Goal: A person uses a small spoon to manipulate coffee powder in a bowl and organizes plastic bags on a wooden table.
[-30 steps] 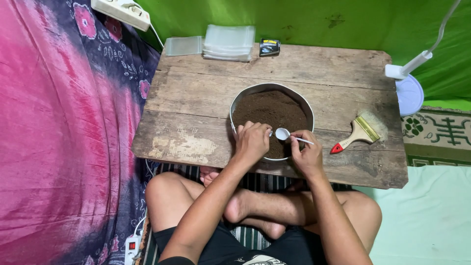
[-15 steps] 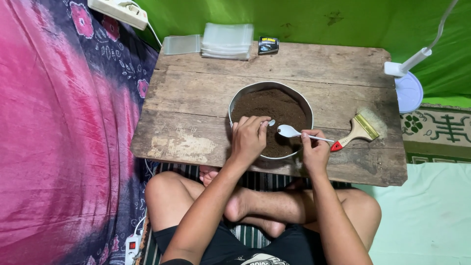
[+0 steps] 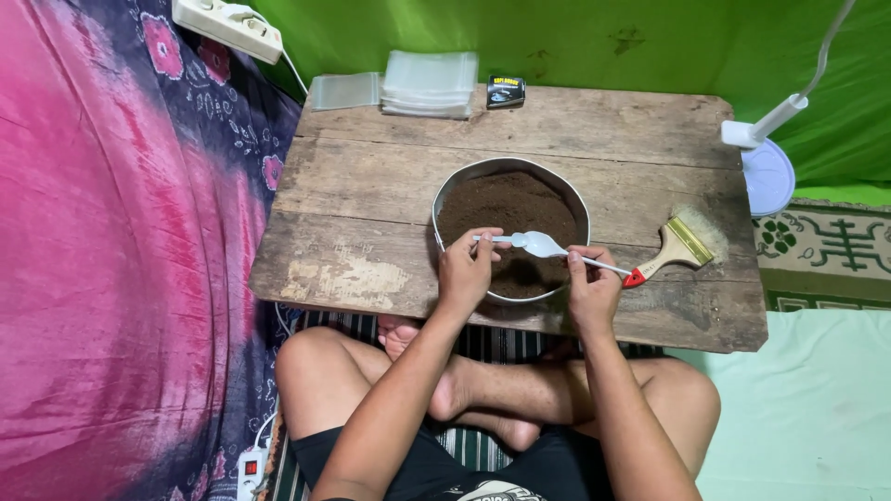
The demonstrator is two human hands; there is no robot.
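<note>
Left hand (image 3: 467, 269) has lifted, fingers pinching apparently a small clear bag beside the white spoon (image 3: 543, 245) gripped by right hand (image 3: 590, 289) over the soil pan (image 3: 444, 199).

R hand (image 3: 592, 283): white spoon (image 3: 543, 245) | L hand (image 3: 467, 267): small bag (image 3: 492, 239) | over pan (image 3: 444, 199)

Soft, even light fills the room, bright enough that the wooden bench (image 3: 390, 176) shows its grain clearly. Shadows are faint: a dim patch lies on the brown powder (image 3: 506, 209) beneath the white spoon (image 3: 543, 245). No harsh glare. The picture is sharp at centre, and the bench's edges bow outward towards the corners of the frame.
</note>
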